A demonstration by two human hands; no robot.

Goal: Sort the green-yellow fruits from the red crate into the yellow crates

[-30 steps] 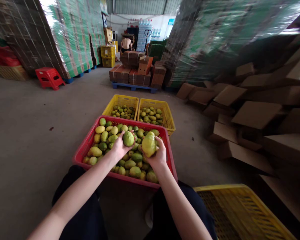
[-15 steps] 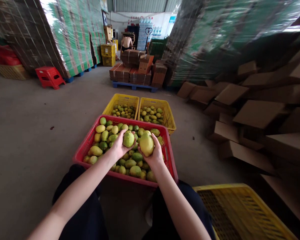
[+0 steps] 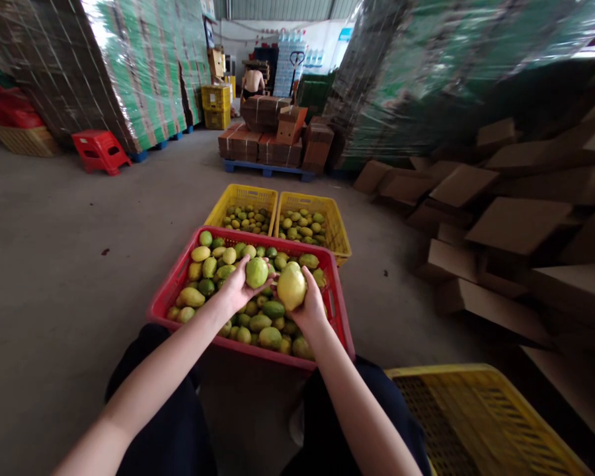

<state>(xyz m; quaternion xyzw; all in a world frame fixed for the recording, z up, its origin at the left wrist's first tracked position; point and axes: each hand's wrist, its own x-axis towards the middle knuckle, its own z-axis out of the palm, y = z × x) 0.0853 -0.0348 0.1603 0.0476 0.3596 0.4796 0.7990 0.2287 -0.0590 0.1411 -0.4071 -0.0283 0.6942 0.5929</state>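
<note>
Plenty of loose fruit [image 3: 192,297] is being left in the red crate [image 3: 173,277]; some more is being kept in the left yellow crate [image 3: 250,196] behind. Above the red crate, a green fruit [image 3: 256,272] is being gripped by the curled fingers of the left hand [image 3: 237,287] and a yellow fruit [image 3: 292,285] by those of the right hand [image 3: 311,306], neither yet being set down. More is being kept in the right yellow crate [image 3: 339,228].

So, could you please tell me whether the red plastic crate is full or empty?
The red plastic crate is well filled: rounded green and yellow fruits hide its floor, leaving some wall showing.
</note>
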